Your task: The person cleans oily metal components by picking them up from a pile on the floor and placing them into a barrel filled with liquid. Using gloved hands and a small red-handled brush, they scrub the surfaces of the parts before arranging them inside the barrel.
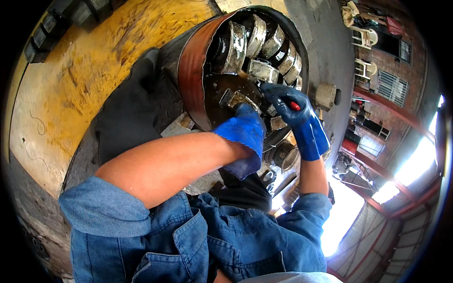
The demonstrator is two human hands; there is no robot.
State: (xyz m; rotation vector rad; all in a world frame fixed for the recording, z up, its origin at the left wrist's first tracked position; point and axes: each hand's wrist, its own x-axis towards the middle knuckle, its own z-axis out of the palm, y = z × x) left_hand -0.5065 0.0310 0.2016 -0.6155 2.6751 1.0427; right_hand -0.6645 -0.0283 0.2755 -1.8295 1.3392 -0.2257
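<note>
A round drum with a rusty red-orange wall [192, 70] holds dark, oily liquid. My left hand [245, 123], in a blue rubber glove, reaches into its near part and is closed on an oily, blocky metal part [239, 100]; the fingers are partly hidden behind the glove's back. My right hand [291, 111], in a matching glove wet with dark oil, grips a brush with a red handle [295, 106]. The brush's tan bristles [243, 74] point left, above the metal part. Several curved metal pieces [236, 47], coated in oil, are stacked along the drum's far side.
A yellow, oil-stained surface [118, 52] spreads to the left, with dark blocks [42, 40] at its far edge. Black cloth or sheeting [127, 108] lies beside the drum. Metal parts [285, 155] sit near its right side. White plastic chairs [365, 37] stand farther right.
</note>
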